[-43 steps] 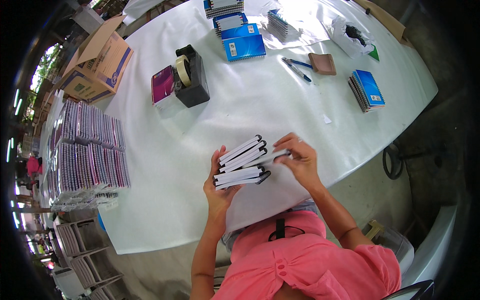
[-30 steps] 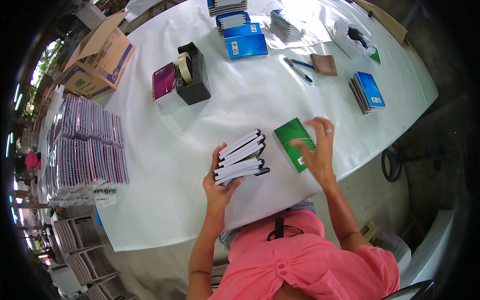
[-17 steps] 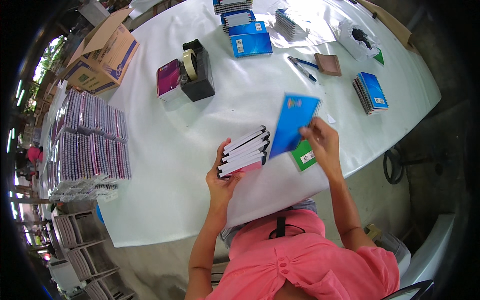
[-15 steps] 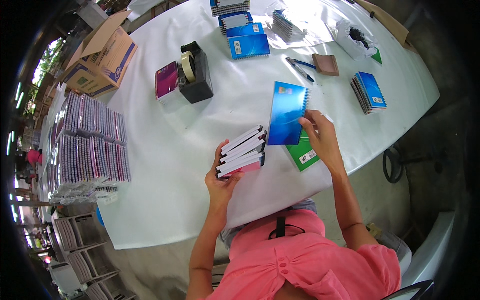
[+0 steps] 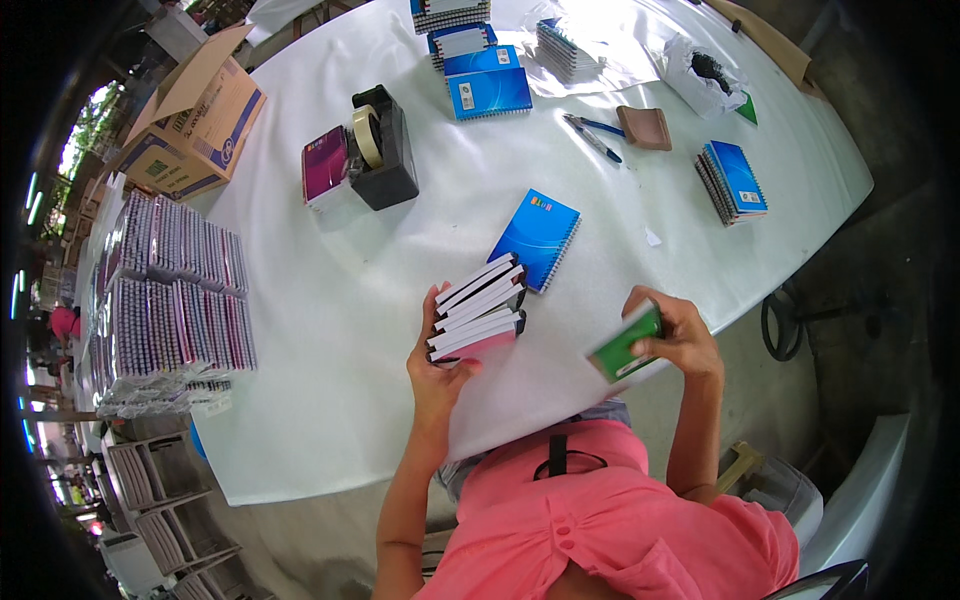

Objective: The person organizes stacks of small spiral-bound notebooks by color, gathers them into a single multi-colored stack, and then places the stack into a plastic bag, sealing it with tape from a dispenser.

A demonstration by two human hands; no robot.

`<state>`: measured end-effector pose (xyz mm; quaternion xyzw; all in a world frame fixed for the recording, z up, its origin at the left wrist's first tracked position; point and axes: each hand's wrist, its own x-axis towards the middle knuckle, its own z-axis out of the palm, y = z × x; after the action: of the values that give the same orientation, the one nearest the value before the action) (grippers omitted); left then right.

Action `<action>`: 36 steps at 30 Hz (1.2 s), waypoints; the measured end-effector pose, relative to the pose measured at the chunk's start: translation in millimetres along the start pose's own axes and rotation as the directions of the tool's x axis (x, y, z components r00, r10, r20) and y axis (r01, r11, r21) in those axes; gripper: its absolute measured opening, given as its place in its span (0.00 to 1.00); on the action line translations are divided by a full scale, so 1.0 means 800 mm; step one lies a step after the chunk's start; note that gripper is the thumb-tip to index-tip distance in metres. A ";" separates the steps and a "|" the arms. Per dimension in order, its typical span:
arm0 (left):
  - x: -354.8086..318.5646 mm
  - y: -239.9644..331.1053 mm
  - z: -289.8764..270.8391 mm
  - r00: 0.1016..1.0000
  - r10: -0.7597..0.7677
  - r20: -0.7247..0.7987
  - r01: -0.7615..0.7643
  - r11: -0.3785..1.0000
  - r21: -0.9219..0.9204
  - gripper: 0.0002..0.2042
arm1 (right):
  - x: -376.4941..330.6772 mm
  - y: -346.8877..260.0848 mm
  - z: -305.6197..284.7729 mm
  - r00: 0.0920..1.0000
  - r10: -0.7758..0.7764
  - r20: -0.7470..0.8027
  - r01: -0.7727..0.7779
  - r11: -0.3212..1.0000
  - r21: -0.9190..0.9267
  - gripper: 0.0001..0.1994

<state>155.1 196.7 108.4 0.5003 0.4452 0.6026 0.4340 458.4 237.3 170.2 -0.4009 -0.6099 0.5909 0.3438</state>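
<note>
My left hand (image 5: 437,347) grips a fanned stack of small notebooks (image 5: 478,310), their white page edges facing up and a pink cover at the near side. In my right hand (image 5: 681,338) a small green notebook (image 5: 628,343) is pinched between thumb and fingers, tilted above the table's near edge and slightly blurred. Between the hands and a little farther off, a blue spiral notebook (image 5: 540,235) lies flat, its near left corner overlapped by the stack.
A black tape dispenser (image 5: 384,150) stands beside purple notebooks (image 5: 326,165). Wrapped notebook stacks (image 5: 180,290) and a cardboard box (image 5: 195,120) line the left. Farther off are blue notebooks (image 5: 490,92), pliers (image 5: 592,138), a brown pad (image 5: 645,128), a white bag (image 5: 695,75) and another blue stack (image 5: 735,180).
My right hand has let go of the blue notebook, which now lies on the table, and has lifted the green notebook toward me. My left hand keeps its stack nearly in place.
</note>
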 end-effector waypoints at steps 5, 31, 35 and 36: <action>0.001 0.013 0.011 0.981 -0.182 0.059 0.190 0.965 -0.180 0.66 | 0.033 0.027 0.104 0.914 -0.393 -0.097 0.352 0.890 -0.292 0.25; 0.008 0.011 0.003 0.993 -0.115 -0.004 0.114 0.992 -0.046 0.53 | 0.041 -0.010 0.075 0.385 -0.912 0.140 0.876 0.314 -0.365 0.11; 0.011 0.007 0.003 0.999 -0.011 0.032 0.012 0.999 -0.052 0.56 | 0.041 0.029 0.086 0.364 -0.843 0.396 0.795 0.059 -0.604 0.13; 0.010 0.009 0.004 0.998 -0.063 0.007 0.063 0.997 -0.045 0.57 | 0.036 0.026 0.084 0.364 -0.848 0.384 0.783 0.055 -0.619 0.15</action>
<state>156.8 203.1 117.5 0.4776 0.4458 0.5973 0.4651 387.7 232.9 143.5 -0.1078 -0.8869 -0.0222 0.4486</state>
